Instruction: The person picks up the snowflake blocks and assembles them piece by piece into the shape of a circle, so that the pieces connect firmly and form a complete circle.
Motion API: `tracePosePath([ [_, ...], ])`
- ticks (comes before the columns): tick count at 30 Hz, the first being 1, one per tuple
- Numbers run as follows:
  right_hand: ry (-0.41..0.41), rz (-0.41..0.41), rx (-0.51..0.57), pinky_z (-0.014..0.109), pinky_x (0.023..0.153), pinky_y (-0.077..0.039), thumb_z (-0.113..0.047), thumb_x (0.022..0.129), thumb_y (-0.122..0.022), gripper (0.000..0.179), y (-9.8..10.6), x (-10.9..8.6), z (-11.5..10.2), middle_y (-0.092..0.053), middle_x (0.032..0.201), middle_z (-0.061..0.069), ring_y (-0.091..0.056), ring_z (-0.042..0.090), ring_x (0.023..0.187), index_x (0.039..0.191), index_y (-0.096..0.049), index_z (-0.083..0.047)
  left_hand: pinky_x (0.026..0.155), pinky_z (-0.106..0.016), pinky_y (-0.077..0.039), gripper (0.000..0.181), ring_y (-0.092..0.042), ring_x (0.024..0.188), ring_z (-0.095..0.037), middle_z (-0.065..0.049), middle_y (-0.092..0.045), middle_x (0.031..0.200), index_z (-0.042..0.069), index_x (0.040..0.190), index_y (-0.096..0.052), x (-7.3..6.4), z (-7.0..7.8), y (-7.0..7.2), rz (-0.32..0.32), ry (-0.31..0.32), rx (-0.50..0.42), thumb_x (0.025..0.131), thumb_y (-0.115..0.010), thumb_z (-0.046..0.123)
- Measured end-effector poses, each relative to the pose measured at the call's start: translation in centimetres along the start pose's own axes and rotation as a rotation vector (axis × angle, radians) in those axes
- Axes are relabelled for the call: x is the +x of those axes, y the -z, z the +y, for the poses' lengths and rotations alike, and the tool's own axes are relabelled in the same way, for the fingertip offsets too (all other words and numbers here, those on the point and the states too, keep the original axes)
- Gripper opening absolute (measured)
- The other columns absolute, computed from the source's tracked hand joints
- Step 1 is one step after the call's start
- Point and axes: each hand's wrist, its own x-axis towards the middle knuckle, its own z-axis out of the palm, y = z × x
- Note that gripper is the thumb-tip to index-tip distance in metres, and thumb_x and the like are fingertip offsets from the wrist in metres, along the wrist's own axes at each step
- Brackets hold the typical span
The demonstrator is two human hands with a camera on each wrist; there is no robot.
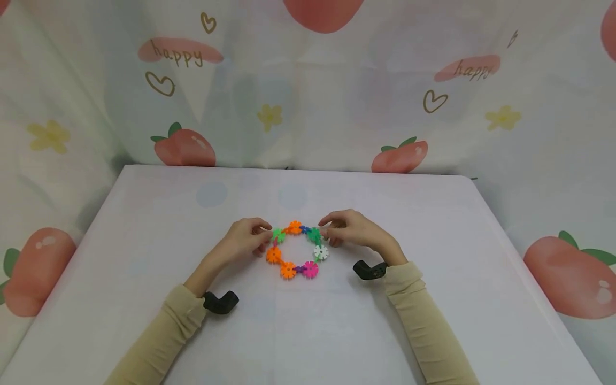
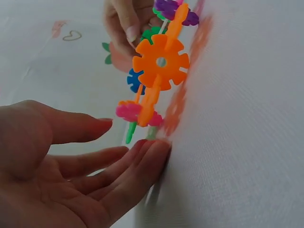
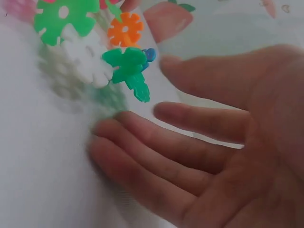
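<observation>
A ring of notched plastic flower discs (image 1: 287, 270) lies on the white table, linked edge to edge in orange, pink, white, green, blue and purple. To its left is my left hand (image 1: 246, 236), fingertips right by the light green disc (image 1: 278, 235). In the left wrist view, its thumb and fingers are spread, with nothing held between them. My right hand (image 1: 353, 230) is at the ring's right side, near the dark green disc (image 1: 314, 235). The right wrist view shows its relaxed fingers (image 3: 156, 147) just beside the dark green and white discs (image 3: 88, 57), a gap between thumb and fingers.
The white-covered table (image 1: 216, 342) ends at a far edge against a printed curtain (image 1: 327, 107) with fruit and hearts. A black wrist device (image 1: 221, 303) sits by the left sleeve cuff, another black device (image 1: 369, 270) by the right cuff.
</observation>
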Motion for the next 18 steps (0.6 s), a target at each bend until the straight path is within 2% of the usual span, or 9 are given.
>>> tracePosePath([
  [3, 0.003, -0.087, 0.089, 0.038, 0.078, -0.062, -0.017, 0.098, -0.067, 0.037, 0.2, 0.1, -0.1, -0.076, 0.1, 0.012, -0.073, 0.026, 0.079, 0.131, -0.062, 0.0, 0.07, -0.033, -0.062, 0.038, -0.071, 0.065, -0.021, -0.015, -0.071, 0.097, -0.003, 0.134, -0.058, 0.1, 0.1, 0.3, -0.079, 0.04, -0.085, 0.101, -0.064, 0.015],
  [7, -0.012, -0.108, 0.153, 0.037, 0.079, -0.062, -0.015, 0.097, -0.07, 0.04, 0.0, 0.2, 0.0, -0.075, 0.104, 0.013, -0.074, 0.027, 0.079, 0.132, -0.06, 0.002, 0.074, -0.034, -0.063, 0.043, -0.073, 0.065, -0.023, -0.016, -0.07, 0.104, -0.003, 0.138, -0.055, 0.1, 0.1, 0.2, -0.134, 0.063, -0.143, 0.1, -0.065, 0.013],
  [12, -0.027, -0.047, 0.132, 0.034, 0.083, -0.06, -0.016, 0.096, -0.072, 0.042, -0.2, 0.1, 0.2, -0.076, 0.102, 0.011, -0.074, 0.024, 0.078, 0.133, -0.061, 0.0, 0.076, -0.031, -0.062, 0.045, -0.071, 0.067, -0.019, -0.015, -0.07, 0.104, -0.002, 0.14, -0.056, 0.4, 0.1, -0.2, -0.098, 0.059, -0.145, 0.099, -0.067, 0.013],
  [18, -0.016, 0.028, 0.097, 0.035, 0.087, -0.058, -0.018, 0.098, -0.07, 0.045, -0.4, 0.4, 0.5, -0.076, 0.101, 0.011, -0.073, 0.024, 0.077, 0.137, -0.059, 0.001, 0.075, -0.029, -0.061, 0.047, -0.069, 0.069, -0.017, -0.016, -0.069, 0.111, -0.001, 0.142, -0.057, 1.5, -0.1, -0.6, -0.037, 0.05, -0.14, 0.099, -0.068, 0.016],
])
